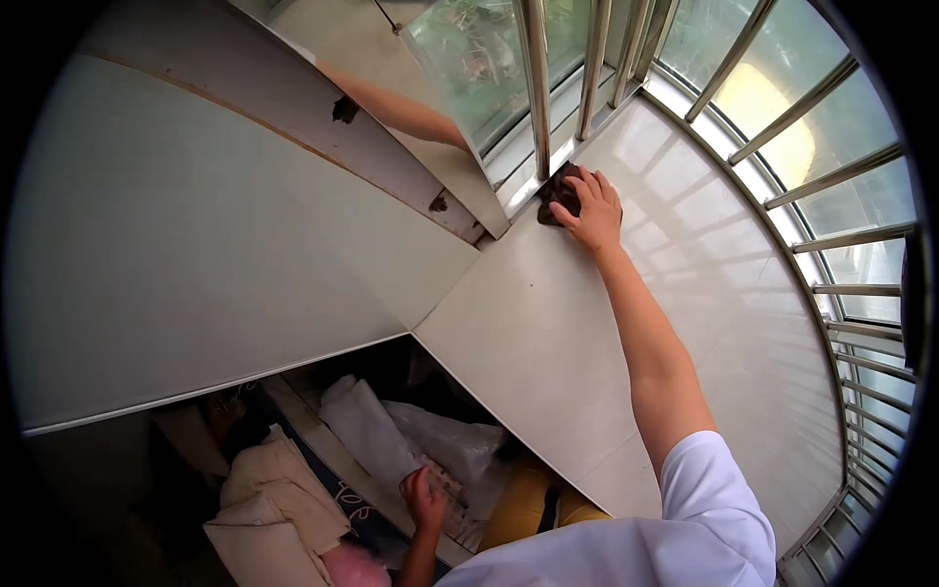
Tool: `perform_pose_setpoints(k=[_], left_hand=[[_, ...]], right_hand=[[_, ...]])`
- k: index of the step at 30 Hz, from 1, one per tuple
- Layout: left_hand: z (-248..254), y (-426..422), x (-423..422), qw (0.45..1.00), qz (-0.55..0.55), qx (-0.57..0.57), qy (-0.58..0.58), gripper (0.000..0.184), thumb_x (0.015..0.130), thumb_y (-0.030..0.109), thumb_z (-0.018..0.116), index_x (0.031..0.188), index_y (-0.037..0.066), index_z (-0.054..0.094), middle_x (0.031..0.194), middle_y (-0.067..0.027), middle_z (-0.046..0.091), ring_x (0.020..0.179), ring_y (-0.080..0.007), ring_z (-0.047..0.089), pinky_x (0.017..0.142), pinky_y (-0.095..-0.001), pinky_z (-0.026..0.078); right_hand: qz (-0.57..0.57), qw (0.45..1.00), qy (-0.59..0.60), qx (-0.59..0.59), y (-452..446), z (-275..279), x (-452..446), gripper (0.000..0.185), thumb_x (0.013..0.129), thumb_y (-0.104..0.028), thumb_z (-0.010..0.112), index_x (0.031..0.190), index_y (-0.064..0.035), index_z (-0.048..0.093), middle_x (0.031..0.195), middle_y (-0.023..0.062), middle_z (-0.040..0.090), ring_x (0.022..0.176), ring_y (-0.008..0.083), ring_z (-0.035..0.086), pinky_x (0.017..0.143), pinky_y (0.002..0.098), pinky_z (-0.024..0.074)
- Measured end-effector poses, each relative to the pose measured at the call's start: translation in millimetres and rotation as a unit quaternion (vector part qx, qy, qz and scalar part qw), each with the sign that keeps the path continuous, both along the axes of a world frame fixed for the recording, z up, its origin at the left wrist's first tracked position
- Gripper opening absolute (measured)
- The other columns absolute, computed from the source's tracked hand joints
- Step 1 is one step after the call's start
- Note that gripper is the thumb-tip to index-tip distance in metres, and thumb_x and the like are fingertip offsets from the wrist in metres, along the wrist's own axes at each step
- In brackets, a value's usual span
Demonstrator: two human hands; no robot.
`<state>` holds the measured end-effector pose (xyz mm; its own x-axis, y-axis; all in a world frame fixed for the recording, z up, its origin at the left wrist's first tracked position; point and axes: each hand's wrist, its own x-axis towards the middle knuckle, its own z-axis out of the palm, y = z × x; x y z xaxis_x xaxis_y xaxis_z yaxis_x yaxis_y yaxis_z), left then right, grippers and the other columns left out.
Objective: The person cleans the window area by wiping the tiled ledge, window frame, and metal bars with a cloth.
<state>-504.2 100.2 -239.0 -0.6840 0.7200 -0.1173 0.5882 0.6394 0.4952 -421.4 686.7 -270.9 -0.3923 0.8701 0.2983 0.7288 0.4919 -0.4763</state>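
My right hand [593,207] reaches far out over a pale, glossy ledge [548,323]. Its fingers are bent over a dark brown cloth [556,201] and press it into the corner by the foot of a metal bar. Part of the cloth is hidden under the palm. Lower down, my left hand [424,497] hangs beside my body with its fingers curled in, and nothing shows in it. Behind that hand lie a whitish plastic bag [445,435] and a pale bundle [367,421].
Metal bars [753,127] stand along the curved window on the right. A grey panel [215,225] fills the left side, with a mirror-like strip [430,147] above it. Below are folded beige cloth [274,499], a pink item [352,565] and a dark strip with lettering [337,479].
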Motion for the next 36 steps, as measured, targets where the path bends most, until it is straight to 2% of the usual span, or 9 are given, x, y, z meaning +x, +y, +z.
perform_pose_setpoints(k=[3,15,21,25,29,31,33,35,36], left_hand=[[-1,-31,7,0.998,0.029,-0.061,0.000,0.040,0.077,0.002,0.057,0.117,0.006,0.059,0.116,-0.0130,0.056,0.110,-0.0352,0.049,0.096,-0.0473,0.038],[28,66,-13,0.987,-0.133,-0.021,-0.091,0.036,0.079,0.003,0.057,0.115,0.008,0.061,0.113,-0.0119,0.057,0.108,-0.0332,0.050,0.096,-0.0428,0.040],[23,25,-33,0.982,-0.174,-0.033,-0.071,0.036,0.079,0.004,0.057,0.114,0.009,0.061,0.111,-0.0113,0.059,0.107,-0.0333,0.050,0.095,-0.0424,0.040],[21,10,-24,0.969,-0.228,-0.079,-0.053,0.035,0.077,0.004,0.057,0.112,0.009,0.062,0.109,-0.0121,0.059,0.105,-0.0342,0.051,0.094,-0.0427,0.041],[21,2,-9,0.950,-0.285,-0.117,-0.054,0.034,0.076,0.006,0.059,0.109,0.009,0.064,0.108,-0.0130,0.059,0.106,-0.0349,0.051,0.094,-0.0427,0.041],[17,-2,-7,0.941,-0.310,-0.124,-0.051,0.034,0.075,0.007,0.060,0.109,0.009,0.064,0.108,-0.0133,0.059,0.106,-0.0349,0.051,0.094,-0.0428,0.042],[9,-6,-6,0.935,-0.329,-0.127,-0.045,0.034,0.075,0.008,0.061,0.108,0.009,0.064,0.108,-0.0136,0.060,0.107,-0.0348,0.051,0.094,-0.0428,0.042],[3,-5,-9,0.922,-0.343,-0.166,-0.074,0.033,0.074,0.009,0.063,0.107,0.010,0.066,0.106,-0.0133,0.061,0.105,-0.0353,0.053,0.094,-0.0433,0.043],[9,1,-8,0.922,-0.346,-0.160,-0.070,0.033,0.074,0.009,0.063,0.107,0.010,0.066,0.106,-0.0133,0.061,0.105,-0.0353,0.053,0.094,-0.0433,0.043]], right_hand=[[0.010,1.000,0.000,-0.004,-42,9,-20,0.059,0.068,-0.052,0.074,0.115,-0.0202,0.061,0.138,0.0039,0.049,0.136,0.0289,0.033,0.112,0.0491,0.0218],[0.183,0.975,0.016,-0.128,-190,16,58,0.032,0.060,-0.024,0.078,0.084,-0.0166,0.059,0.130,-0.0040,0.053,0.134,0.0242,0.036,0.109,0.0649,0.0181],[0.124,0.978,0.001,-0.167,-277,26,196,0.030,0.060,-0.022,0.076,0.083,-0.0181,0.058,0.134,-0.0042,0.051,0.134,0.0239,0.036,0.110,0.0646,0.0165],[0.080,0.980,-0.007,-0.184,-384,33,311,0.033,0.059,-0.019,0.076,0.086,-0.0167,0.058,0.135,0.0000,0.050,0.133,0.0270,0.037,0.107,0.0571,0.0253],[-0.134,0.967,-0.049,-0.211,-526,52,434,0.036,0.057,-0.009,0.074,0.088,-0.0124,0.056,0.131,0.0088,0.049,0.119,0.0345,0.045,0.098,0.0479,0.0365],[-0.355,0.868,-0.165,-0.306,-601,73,494,0.036,0.060,-0.007,0.075,0.090,-0.0123,0.056,0.123,0.0087,0.049,0.115,0.0335,0.047,0.094,0.0425,0.0431],[-0.621,0.569,-0.268,-0.468,-688,56,583,0.036,0.070,-0.008,0.075,0.103,-0.0134,0.064,0.116,0.0127,0.056,0.107,0.0339,0.057,0.089,0.0443,0.0490],[-0.775,0.459,-0.178,-0.395,-727,98,621,0.033,0.073,-0.015,0.077,0.104,-0.0103,0.066,0.113,0.0169,0.061,0.098,0.0342,0.063,0.085,0.0417,0.0518],[-0.804,0.458,-0.131,-0.356,-738,110,638,0.036,0.072,-0.019,0.080,0.102,-0.0054,0.065,0.102,0.0162,0.066,0.089,0.0312,0.066,0.080,0.0389,0.0527]])
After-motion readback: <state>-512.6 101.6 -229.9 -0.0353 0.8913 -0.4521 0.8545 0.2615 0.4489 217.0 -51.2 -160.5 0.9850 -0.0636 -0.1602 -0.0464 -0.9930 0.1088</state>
